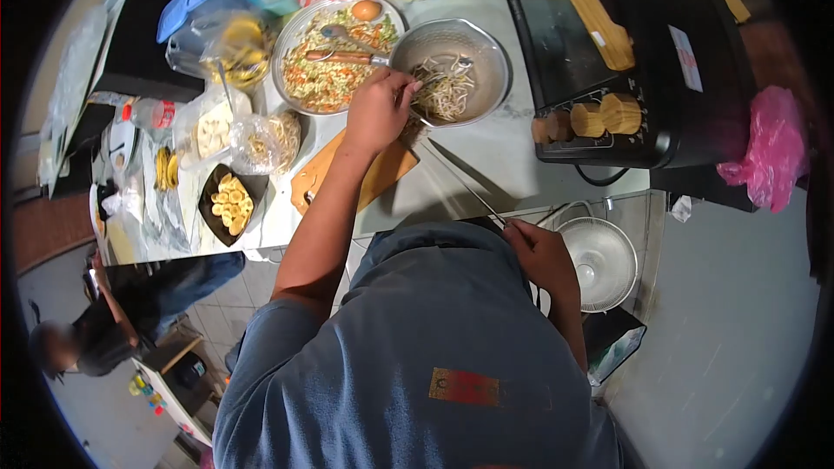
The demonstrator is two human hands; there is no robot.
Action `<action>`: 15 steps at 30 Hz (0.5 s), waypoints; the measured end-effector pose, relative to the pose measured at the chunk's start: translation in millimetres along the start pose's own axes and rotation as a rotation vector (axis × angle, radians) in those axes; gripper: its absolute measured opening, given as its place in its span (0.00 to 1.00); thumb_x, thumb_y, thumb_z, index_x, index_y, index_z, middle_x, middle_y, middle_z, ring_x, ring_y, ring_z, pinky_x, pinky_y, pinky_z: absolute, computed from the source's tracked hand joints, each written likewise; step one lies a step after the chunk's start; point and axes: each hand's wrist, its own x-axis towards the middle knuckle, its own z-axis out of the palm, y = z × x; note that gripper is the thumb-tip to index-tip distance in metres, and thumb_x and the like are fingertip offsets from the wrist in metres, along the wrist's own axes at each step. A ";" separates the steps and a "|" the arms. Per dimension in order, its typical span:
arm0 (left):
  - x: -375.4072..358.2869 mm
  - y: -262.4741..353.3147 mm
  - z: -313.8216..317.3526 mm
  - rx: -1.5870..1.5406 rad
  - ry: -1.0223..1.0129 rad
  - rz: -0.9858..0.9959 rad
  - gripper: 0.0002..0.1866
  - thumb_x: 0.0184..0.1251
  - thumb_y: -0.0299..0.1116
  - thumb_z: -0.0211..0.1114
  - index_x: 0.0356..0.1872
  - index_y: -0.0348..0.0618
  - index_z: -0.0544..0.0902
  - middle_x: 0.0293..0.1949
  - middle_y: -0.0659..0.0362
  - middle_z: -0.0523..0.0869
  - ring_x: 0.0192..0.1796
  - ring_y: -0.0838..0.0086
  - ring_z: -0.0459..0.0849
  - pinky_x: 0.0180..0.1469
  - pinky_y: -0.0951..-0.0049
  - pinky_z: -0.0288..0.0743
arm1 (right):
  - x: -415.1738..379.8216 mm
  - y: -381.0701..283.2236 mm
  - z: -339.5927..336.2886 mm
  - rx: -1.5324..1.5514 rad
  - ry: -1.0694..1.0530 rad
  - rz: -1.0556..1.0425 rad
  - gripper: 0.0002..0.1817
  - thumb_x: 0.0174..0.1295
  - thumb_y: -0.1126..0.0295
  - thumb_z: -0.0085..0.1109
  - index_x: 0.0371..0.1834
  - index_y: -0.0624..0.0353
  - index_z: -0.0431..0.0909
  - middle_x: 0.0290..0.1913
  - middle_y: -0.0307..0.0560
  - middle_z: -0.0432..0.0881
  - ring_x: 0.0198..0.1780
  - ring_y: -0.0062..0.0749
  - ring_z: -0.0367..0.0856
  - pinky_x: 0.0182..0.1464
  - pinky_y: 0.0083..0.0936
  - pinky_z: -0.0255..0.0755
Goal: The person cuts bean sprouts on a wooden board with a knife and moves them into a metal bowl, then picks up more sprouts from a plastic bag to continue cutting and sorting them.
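Note:
My left hand (382, 104) is at the near left rim of a metal bowl (491, 78), fingers pinched on a few bean sprouts. More bean sprouts (445, 87) lie inside the bowl. Under my left forearm is a wooden cutting board (387, 169), with some sprouts at its far corner by the hand. My right hand (543, 252), low at the counter's front edge, is closed on a long thin knife (465, 184), seen nearly edge-on and pointing toward the board. A round tray (282, 78) of chopped vegetables holds an egg (366, 9), a spoon and a wooden-handled utensil (339, 56).
A black oven (660, 122) with wooden knobs stands to the right. A metal colander (599, 265) is below the counter edge. At left are a dark bowl of yellow pieces (230, 206), plastic bags and a bottle (155, 114). Another person (113, 321) is at lower left.

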 end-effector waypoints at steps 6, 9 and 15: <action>5.0 -0.8 4.6 -0.032 -0.093 -0.033 0.08 0.70 0.32 0.68 0.43 0.39 0.88 0.37 0.52 0.88 0.33 0.64 0.85 0.39 0.65 0.78 | -5.9 4.6 -1.0 0.030 0.050 0.005 0.23 0.70 0.54 0.60 0.58 0.61 0.83 0.42 0.57 0.89 0.44 0.38 0.89 0.49 0.29 0.78; -0.6 -7.7 -4.9 -0.101 -0.087 -0.153 0.09 0.70 0.32 0.69 0.46 0.40 0.89 0.38 0.53 0.90 0.34 0.70 0.86 0.41 0.69 0.79 | -2.4 2.0 -2.5 0.025 0.020 0.011 0.24 0.70 0.51 0.59 0.57 0.59 0.84 0.44 0.59 0.89 0.47 0.47 0.89 0.51 0.33 0.78; -28.0 -20.3 -41.1 -0.049 0.098 -0.301 0.10 0.68 0.33 0.69 0.45 0.40 0.87 0.31 0.52 0.89 0.28 0.68 0.85 0.35 0.69 0.78 | 14.9 -4.9 -4.4 -0.089 -0.065 -0.081 0.24 0.70 0.51 0.59 0.57 0.59 0.83 0.44 0.60 0.88 0.48 0.52 0.88 0.51 0.34 0.78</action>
